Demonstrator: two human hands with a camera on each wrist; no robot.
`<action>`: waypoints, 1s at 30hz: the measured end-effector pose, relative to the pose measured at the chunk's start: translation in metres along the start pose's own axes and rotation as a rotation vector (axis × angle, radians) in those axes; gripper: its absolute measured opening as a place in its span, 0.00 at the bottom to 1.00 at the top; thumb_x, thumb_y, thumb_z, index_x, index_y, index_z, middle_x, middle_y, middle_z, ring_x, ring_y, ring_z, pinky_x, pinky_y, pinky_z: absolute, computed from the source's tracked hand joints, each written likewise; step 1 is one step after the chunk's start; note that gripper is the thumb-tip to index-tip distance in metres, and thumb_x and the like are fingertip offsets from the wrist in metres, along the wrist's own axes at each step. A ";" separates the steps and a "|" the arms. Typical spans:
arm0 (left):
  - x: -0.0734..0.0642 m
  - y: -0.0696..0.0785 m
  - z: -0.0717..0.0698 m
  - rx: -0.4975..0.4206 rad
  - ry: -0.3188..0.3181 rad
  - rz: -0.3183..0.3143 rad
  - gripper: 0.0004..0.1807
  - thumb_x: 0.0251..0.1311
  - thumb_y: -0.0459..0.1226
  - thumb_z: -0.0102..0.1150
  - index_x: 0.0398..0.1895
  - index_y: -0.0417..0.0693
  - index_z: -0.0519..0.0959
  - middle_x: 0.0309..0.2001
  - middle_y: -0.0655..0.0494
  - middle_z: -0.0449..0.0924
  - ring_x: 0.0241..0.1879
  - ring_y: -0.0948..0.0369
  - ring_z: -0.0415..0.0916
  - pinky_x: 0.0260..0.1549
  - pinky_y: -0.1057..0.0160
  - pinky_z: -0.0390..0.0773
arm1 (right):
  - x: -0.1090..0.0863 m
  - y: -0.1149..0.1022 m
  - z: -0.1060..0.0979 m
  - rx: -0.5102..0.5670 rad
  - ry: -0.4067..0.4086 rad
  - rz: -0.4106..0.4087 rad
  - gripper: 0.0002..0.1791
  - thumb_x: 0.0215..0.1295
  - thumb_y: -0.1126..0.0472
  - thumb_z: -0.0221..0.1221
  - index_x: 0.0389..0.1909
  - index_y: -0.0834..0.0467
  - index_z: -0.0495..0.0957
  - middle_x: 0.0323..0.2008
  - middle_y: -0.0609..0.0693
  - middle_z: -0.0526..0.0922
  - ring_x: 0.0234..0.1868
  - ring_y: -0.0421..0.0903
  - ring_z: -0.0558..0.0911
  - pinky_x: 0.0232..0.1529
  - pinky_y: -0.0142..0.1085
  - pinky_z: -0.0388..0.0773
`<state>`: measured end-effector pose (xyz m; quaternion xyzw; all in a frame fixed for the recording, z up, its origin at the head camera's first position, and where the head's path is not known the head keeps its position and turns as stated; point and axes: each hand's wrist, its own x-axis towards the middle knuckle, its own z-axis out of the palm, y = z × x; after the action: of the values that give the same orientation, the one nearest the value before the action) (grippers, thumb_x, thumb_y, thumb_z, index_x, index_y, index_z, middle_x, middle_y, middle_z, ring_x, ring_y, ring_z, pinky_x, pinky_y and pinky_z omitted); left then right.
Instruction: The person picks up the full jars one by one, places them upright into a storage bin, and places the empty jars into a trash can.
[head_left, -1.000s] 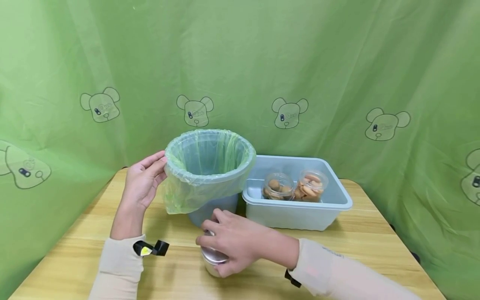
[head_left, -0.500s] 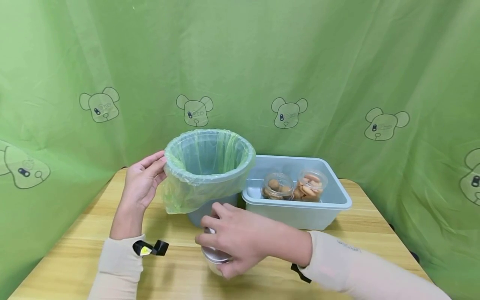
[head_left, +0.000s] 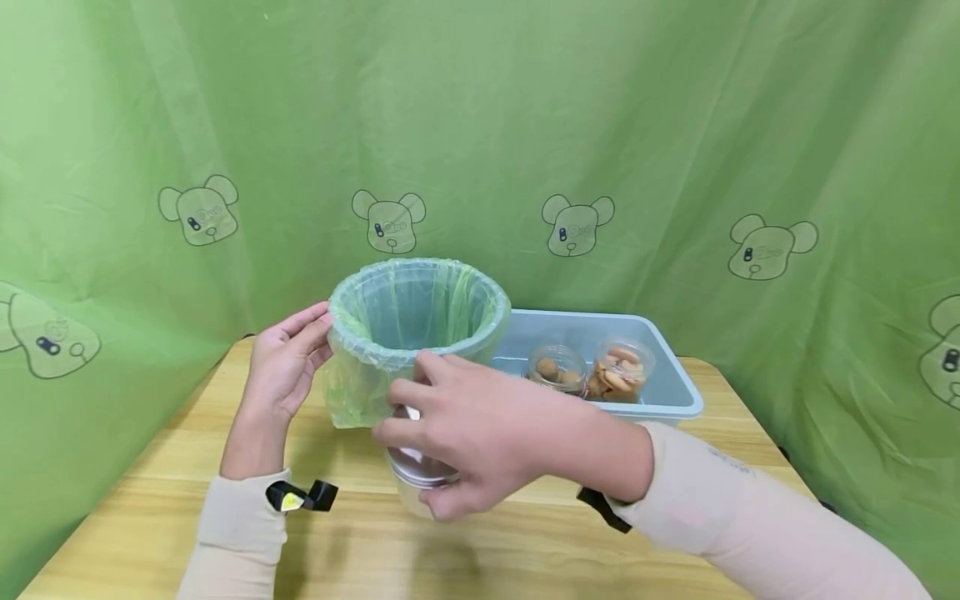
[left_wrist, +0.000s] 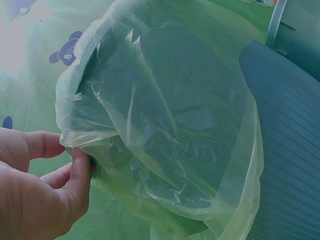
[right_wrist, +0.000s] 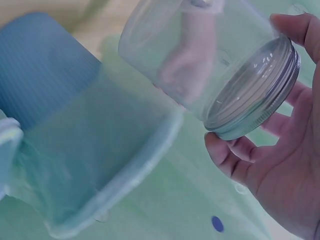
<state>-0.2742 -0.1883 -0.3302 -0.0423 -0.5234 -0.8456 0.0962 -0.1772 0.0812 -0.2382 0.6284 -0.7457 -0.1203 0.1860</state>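
A blue trash bin (left_wrist: 287, 140) stands on the table, with a thin green garbage bag (head_left: 356, 387) lining it and folded down over its rim. My left hand (head_left: 281, 371) pinches the bagged rim at the left, thumb and fingers on the plastic in the left wrist view. In front of the bin, my right hand (head_left: 480, 425) grips a clear jar (right_wrist: 230, 60) from above by its silver screw lid (right_wrist: 255, 100). The jar hangs above the table, and no contents show through its wall. From the head view, my right hand hides part of the lid and the bin's lower front.
Right of the bin sits a light-blue rectangular tub (head_left: 652, 410), partly behind my right forearm. Inside it stand a jar of round brown pieces (head_left: 555, 373) and a jar of longer tan pieces (head_left: 621, 372). A green curtain (head_left: 480, 117) surrounds the wooden table (head_left: 352, 567).
My right hand has lifted the lidded jar up from the table and slightly away from me, towards the bin. My left hand has stayed at the rim.
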 end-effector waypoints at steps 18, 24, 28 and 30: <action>0.000 0.002 0.001 0.009 0.010 -0.016 0.24 0.68 0.31 0.64 0.65 0.30 0.74 0.44 0.54 0.86 0.38 0.63 0.83 0.43 0.69 0.84 | 0.017 0.047 -0.059 0.192 -0.004 0.179 0.31 0.62 0.43 0.61 0.65 0.51 0.77 0.52 0.49 0.79 0.43 0.49 0.70 0.45 0.40 0.70; 0.001 0.003 0.002 0.012 0.004 -0.018 0.26 0.68 0.31 0.64 0.66 0.30 0.72 0.43 0.55 0.86 0.38 0.63 0.83 0.43 0.69 0.84 | 0.021 0.066 -0.063 0.211 -0.004 0.251 0.30 0.63 0.44 0.61 0.65 0.50 0.77 0.54 0.48 0.78 0.44 0.49 0.69 0.44 0.38 0.70; 0.001 0.002 0.001 0.013 0.006 -0.017 0.27 0.68 0.31 0.65 0.67 0.29 0.72 0.43 0.55 0.86 0.38 0.64 0.83 0.43 0.69 0.84 | 0.024 0.078 -0.062 0.213 0.015 0.294 0.31 0.63 0.43 0.62 0.65 0.50 0.77 0.56 0.49 0.78 0.46 0.50 0.69 0.44 0.39 0.71; 0.001 0.002 0.001 0.013 0.009 -0.016 0.26 0.67 0.31 0.65 0.66 0.29 0.72 0.43 0.55 0.86 0.38 0.63 0.83 0.43 0.69 0.84 | 0.025 0.084 -0.059 0.201 0.029 0.310 0.31 0.62 0.43 0.62 0.66 0.51 0.77 0.56 0.50 0.78 0.46 0.51 0.69 0.44 0.40 0.71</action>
<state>-0.2747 -0.1886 -0.3277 -0.0335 -0.5287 -0.8431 0.0919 -0.2307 0.0753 -0.1466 0.5232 -0.8391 -0.0061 0.1491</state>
